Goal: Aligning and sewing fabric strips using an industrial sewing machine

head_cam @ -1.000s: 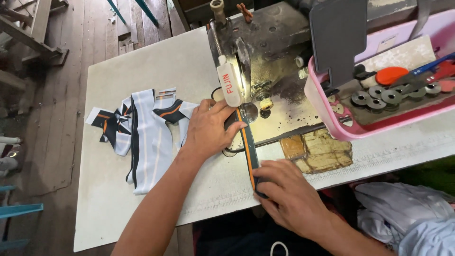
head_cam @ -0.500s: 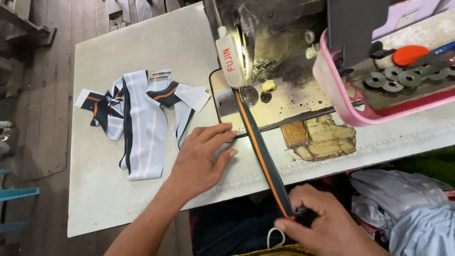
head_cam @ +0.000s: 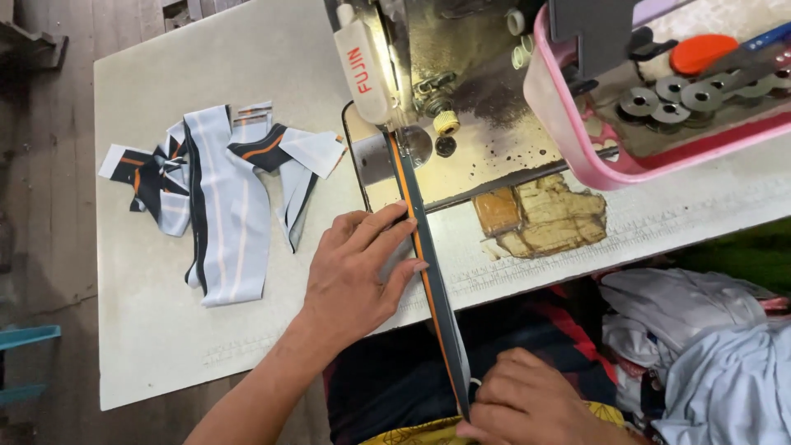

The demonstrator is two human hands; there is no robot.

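A long dark strip of fabric with an orange stripe point(head_cam: 427, 272) runs from the sewing machine point(head_cam: 412, 74) needle area down past the table's front edge. My left hand point(head_cam: 358, 276) lies flat on the table, fingertips pressing the strip's left edge. At the bottom of the view, my right hand point(head_cam: 527, 404) pinches the strip's lower end and holds it taut below the table.
A pile of striped grey, black and orange fabric pieces point(head_cam: 218, 189) lies on the white table point(head_cam: 165, 330) to the left. A pink tray point(head_cam: 577, 140) with metal bobbins sits at the upper right. Grey cloth point(head_cam: 709, 354) is heaped at the lower right.
The strip has been drawn out longer toward me. My right hand has moved down below the table edge with its end. My left hand has shifted to the strip's side.
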